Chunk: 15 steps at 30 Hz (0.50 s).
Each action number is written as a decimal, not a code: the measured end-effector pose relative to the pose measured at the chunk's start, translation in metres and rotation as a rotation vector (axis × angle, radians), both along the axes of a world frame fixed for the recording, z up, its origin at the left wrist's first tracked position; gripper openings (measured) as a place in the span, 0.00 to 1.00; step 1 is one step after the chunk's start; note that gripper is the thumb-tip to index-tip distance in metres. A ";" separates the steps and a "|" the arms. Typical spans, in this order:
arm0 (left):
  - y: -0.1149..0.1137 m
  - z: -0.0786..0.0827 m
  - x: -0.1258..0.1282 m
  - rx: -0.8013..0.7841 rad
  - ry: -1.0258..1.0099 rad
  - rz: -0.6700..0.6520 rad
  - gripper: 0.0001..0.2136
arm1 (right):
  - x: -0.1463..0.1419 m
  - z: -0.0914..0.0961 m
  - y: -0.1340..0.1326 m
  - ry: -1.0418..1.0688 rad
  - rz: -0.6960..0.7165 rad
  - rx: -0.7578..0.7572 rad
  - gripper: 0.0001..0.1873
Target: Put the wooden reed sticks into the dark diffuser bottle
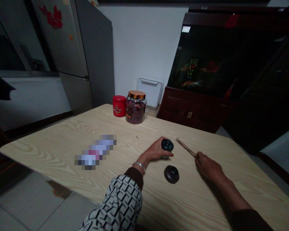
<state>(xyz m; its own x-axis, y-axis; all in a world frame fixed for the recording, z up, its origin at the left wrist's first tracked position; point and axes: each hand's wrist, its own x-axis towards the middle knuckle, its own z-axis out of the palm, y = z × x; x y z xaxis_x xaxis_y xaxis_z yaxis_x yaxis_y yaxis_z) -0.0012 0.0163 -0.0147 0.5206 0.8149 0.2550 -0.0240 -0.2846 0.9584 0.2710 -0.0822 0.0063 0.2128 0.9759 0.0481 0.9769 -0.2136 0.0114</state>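
Note:
My left hand (157,148) is wrapped round a small, dark, glossy cup-like jar (167,145) standing at the middle right of the table; its inside is too dark to make out. My right hand (208,166) grips slim wooden tongs (186,147), whose tips point up and left toward the jar but stay apart from it. Just below the jar, a round dark brown lid (171,174) with a knob lies on the wood.
A light wooden table (125,150) fills the foreground. At its far edge stand a red canister (119,106) and a clear jar of dried petals (135,109) with a copper lid. A blurred-out object (95,152) lies left. Behind are a fridge (96,54) and a fish tank (207,64).

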 end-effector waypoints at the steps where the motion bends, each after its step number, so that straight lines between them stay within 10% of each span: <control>1: 0.000 0.000 0.000 -0.003 -0.001 -0.001 0.35 | -0.002 -0.006 -0.003 -0.021 0.013 0.017 0.14; 8: 0.002 0.000 0.000 -0.027 0.026 -0.028 0.37 | -0.028 0.023 -0.017 0.127 0.190 0.126 0.21; 15: 0.002 -0.001 -0.002 -0.013 0.039 -0.034 0.36 | -0.102 0.041 -0.040 0.444 0.612 -0.178 0.32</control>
